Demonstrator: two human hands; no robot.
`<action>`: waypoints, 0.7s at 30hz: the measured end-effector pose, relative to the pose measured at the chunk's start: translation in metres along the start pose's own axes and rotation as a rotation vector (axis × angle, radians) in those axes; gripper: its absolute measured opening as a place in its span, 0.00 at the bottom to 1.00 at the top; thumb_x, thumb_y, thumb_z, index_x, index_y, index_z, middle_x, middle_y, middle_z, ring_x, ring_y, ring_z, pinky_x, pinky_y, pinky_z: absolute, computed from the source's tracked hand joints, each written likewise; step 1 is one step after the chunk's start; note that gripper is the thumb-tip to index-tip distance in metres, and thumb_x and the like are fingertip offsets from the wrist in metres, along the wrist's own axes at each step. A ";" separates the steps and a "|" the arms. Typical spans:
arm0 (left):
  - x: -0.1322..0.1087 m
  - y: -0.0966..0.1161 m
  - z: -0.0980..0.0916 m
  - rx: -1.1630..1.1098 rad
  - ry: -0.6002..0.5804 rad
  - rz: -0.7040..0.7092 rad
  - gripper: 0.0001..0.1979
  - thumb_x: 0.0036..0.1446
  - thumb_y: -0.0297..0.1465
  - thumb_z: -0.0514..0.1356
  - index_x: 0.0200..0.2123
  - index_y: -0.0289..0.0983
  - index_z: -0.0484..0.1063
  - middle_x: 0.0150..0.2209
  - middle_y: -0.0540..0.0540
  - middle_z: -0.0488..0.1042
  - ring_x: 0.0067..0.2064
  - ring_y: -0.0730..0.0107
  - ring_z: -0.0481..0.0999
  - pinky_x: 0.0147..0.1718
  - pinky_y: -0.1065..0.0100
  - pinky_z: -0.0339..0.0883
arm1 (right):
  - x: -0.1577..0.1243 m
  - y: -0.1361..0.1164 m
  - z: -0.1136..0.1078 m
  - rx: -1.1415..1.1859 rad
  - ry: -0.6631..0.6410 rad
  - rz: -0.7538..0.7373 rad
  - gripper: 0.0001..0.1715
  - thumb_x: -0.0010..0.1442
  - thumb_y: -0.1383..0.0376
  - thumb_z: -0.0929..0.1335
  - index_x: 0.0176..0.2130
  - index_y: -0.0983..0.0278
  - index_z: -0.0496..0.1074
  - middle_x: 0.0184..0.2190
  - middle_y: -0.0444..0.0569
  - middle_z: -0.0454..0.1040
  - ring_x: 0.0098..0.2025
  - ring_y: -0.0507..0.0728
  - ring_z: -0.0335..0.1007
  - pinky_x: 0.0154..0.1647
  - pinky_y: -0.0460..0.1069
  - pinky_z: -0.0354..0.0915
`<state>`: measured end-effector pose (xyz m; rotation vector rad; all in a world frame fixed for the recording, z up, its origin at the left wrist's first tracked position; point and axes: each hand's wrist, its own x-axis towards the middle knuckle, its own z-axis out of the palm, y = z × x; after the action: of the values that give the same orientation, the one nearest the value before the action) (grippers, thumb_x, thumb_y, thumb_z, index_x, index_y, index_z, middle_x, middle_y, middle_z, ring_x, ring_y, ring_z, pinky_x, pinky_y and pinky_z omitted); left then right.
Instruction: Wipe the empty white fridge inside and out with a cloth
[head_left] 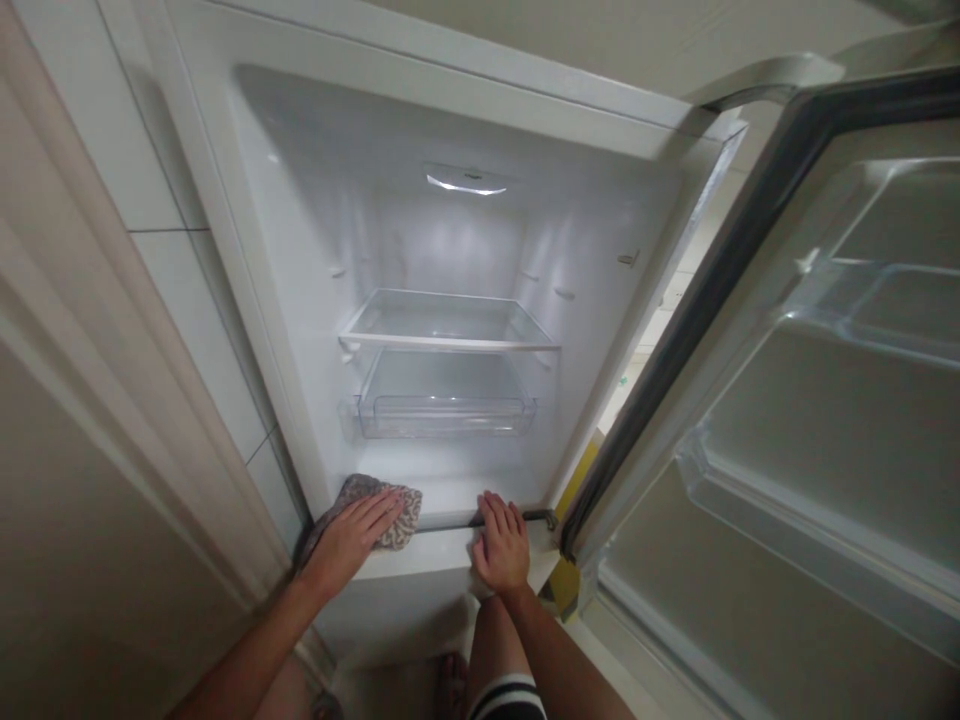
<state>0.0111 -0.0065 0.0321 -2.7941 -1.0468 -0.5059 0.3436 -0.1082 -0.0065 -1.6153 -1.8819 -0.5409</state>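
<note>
Inside the open fridge [450,480], my left hand [352,535] lies flat on a grey-brown patterned cloth [407,512] at the front left corner of the bottom. The cloth hangs partly over the front edge, beneath my fingers and wrist. My right hand [501,540] rests on the front edge of the fridge bottom, right of centre, fingers stretched out and holding nothing. Above both hands are a clear drawer [450,415] and a glass shelf with a white front rim [450,344].
The fridge door [810,430] stands open at the right, with a dark seal and clear door shelves [795,530]. A tiled wall [187,300] and a door frame [112,280] are close on the left. My knee shows below.
</note>
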 end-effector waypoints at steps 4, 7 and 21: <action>-0.010 0.017 -0.028 -0.101 0.140 -0.147 0.33 0.65 0.24 0.56 0.72 0.46 0.67 0.68 0.45 0.76 0.65 0.58 0.79 0.62 0.57 0.76 | -0.001 0.000 0.001 0.012 0.029 -0.009 0.43 0.59 0.69 0.64 0.72 0.67 0.65 0.70 0.54 0.70 0.72 0.63 0.63 0.78 0.60 0.47; 0.008 0.039 -0.092 -0.155 0.521 -0.300 0.29 0.68 0.30 0.58 0.71 0.40 0.67 0.62 0.39 0.81 0.59 0.57 0.83 0.58 0.59 0.79 | -0.002 0.002 0.003 0.029 0.043 -0.013 0.44 0.60 0.69 0.65 0.74 0.65 0.63 0.71 0.53 0.69 0.72 0.62 0.63 0.78 0.59 0.46; 0.145 -0.013 -0.271 0.361 0.988 -0.441 0.38 0.68 0.38 0.64 0.77 0.39 0.57 0.79 0.33 0.54 0.81 0.39 0.50 0.76 0.39 0.50 | 0.001 0.002 0.004 -0.014 0.094 -0.043 0.48 0.63 0.69 0.64 0.78 0.63 0.54 0.69 0.54 0.71 0.70 0.63 0.66 0.75 0.60 0.51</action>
<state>0.0325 0.0329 0.3365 -1.6083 -1.2662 -1.3700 0.3446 -0.1049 -0.0091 -1.5342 -1.8508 -0.6388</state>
